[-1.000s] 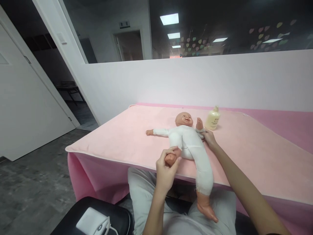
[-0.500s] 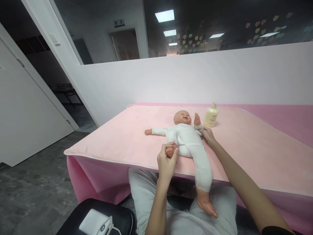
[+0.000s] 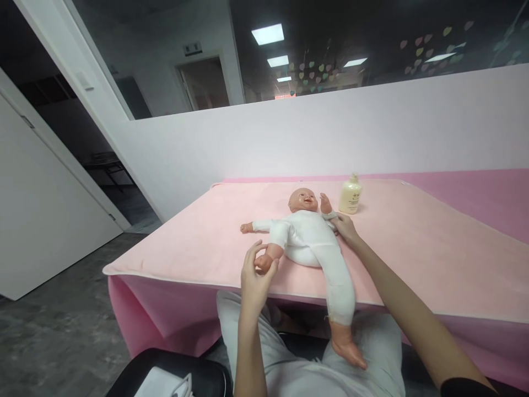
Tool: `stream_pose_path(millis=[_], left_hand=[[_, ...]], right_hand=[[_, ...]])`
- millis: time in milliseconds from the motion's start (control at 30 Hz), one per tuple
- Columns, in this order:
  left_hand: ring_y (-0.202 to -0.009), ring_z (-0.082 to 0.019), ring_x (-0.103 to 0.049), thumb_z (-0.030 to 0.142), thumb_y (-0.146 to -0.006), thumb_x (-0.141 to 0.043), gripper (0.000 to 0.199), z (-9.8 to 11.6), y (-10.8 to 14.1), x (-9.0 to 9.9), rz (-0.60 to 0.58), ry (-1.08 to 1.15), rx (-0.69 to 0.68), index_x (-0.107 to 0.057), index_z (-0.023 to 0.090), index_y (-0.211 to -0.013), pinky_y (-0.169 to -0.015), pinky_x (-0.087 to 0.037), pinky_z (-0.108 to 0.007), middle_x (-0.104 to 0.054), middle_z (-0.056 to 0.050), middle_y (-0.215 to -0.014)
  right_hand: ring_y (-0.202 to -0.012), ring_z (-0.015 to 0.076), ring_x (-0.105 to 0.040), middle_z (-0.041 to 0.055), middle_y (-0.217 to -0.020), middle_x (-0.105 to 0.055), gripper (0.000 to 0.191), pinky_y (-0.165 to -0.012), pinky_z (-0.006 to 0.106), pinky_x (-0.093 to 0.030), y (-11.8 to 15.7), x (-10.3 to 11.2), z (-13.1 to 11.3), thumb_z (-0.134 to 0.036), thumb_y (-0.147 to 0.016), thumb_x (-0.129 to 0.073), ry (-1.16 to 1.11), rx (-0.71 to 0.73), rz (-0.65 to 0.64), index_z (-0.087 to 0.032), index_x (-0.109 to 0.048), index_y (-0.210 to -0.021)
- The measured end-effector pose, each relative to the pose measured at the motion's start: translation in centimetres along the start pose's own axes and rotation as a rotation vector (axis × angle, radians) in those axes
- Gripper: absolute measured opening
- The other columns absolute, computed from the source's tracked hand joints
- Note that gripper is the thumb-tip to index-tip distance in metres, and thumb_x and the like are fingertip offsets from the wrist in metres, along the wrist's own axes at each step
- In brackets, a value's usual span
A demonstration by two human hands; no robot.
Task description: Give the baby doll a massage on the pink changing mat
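Observation:
A baby doll (image 3: 309, 229) with a white cloth body lies face up on the pink table cover (image 3: 198, 231). My left hand (image 3: 257, 273) is curled around the doll's foot (image 3: 268, 258) on the left side, with that leg bent and raised. The other leg (image 3: 341, 292) hangs over the table's front edge, its bare foot above my lap. My right hand (image 3: 346, 227) grips the doll's arm at the right, near the white sleeve; the fingertips are partly hidden. The doll's small hand (image 3: 325, 204) sticks up beyond it.
A pale yellow pump bottle (image 3: 350, 194) stands just behind my right hand. At the lower left, a white device with a cord (image 3: 161, 382) rests on a black seat (image 3: 182, 361). A white wall (image 3: 289, 138) with a window above it borders the table's far side.
My left hand has moved left with the doll's foot, swinging the bent leg outward. My right hand keeps its place at the doll's arm. The view has shifted slightly.

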State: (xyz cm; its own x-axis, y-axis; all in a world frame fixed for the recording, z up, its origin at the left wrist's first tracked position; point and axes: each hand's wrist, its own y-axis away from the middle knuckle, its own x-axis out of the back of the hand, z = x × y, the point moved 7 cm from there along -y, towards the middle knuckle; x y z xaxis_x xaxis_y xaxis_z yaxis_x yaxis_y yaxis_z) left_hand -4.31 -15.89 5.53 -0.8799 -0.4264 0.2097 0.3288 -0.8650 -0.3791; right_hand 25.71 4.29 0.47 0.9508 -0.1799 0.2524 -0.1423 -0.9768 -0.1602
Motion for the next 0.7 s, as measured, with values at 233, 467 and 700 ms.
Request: stream_pose_path(millis=[233,467,700], left_hand=[[-0.097,-0.024,-0.065,0.035,-0.070,-0.068,0.050,-3.3,-2.0,1.9,-0.227,-0.161,0.115,-0.057,0.021,-0.117,-0.081,-0.050,-0.033,-0.069,-0.007,-0.105],[-0.084,-0.028,-0.066,0.032,-0.067,-0.068,0.044,-2.7,-5.5,-2.0,-0.505,-0.377,-0.055,-0.063,0.022,-0.110,-0.070,-0.050,-0.034,-0.071,-0.007,-0.094],[-0.093,-0.024,-0.067,0.034,-0.063,-0.069,0.030,-3.9,-10.6,-5.6,-0.652,-0.115,0.059,-0.069,0.017,-0.088,-0.080,-0.054,-0.032,-0.072,-0.009,-0.092]], right_hand=[[-0.053,0.0109,-0.051,0.0004,-0.066,-0.058,0.030,-0.043,0.020,-0.041,0.1,-0.3,-0.1,-0.042,-0.068,-0.054,0.007,0.021,0.006,-0.016,-0.062,-0.081],[-0.049,0.0106,-0.049,-0.0007,-0.064,-0.058,0.025,-0.042,0.020,-0.039,-0.2,-0.7,0.3,-0.038,-0.070,-0.053,0.003,-0.006,0.004,-0.018,-0.062,-0.081],[-0.049,0.0110,-0.051,-0.0009,-0.062,-0.059,0.023,-0.043,0.020,-0.039,-0.3,-0.9,0.4,-0.036,-0.071,-0.052,-0.006,-0.002,0.020,-0.018,-0.061,-0.081]])
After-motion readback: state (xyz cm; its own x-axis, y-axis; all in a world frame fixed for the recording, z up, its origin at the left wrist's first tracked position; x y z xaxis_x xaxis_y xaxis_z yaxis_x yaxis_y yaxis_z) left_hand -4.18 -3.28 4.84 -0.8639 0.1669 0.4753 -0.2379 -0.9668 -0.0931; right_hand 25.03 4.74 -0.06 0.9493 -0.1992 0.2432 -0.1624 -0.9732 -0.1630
